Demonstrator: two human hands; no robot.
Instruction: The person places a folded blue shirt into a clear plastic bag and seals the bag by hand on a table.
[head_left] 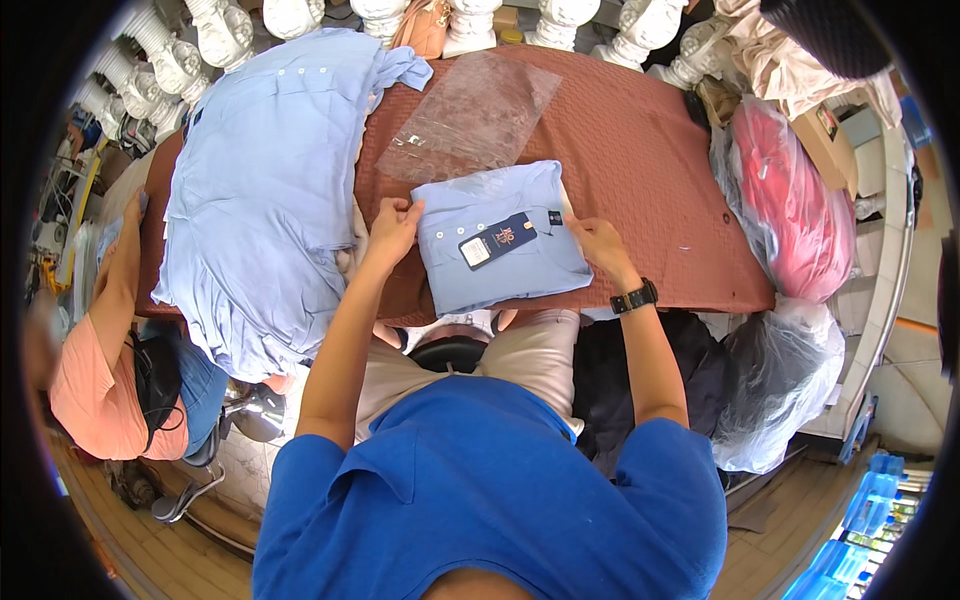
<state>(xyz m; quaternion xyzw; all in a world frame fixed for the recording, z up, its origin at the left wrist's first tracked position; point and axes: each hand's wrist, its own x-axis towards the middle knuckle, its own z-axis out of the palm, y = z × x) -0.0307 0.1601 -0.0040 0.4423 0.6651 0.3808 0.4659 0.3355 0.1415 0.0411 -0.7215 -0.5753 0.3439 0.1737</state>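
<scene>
A light blue folded shirt [510,283] lies in front of me at the table's near edge, buttons and collar facing up. On it rests a dark navy hang tag [507,236] with a white label. My left hand [396,228] pinches the shirt's left edge near its upper corner. Its right edge is between the thumb and fingers of my right hand [603,247], which has a dark watch on the wrist. Just beyond the shirt a clear plastic bag [480,110] lies flat.
A large pile of light blue shirts [260,180] covers the left of the brown-covered table [650,170]. Red items in plastic [795,200] stand at the right, above another clear plastic bundle [785,380]. White balusters [222,35] line the back. A person in orange [95,390] is at the left.
</scene>
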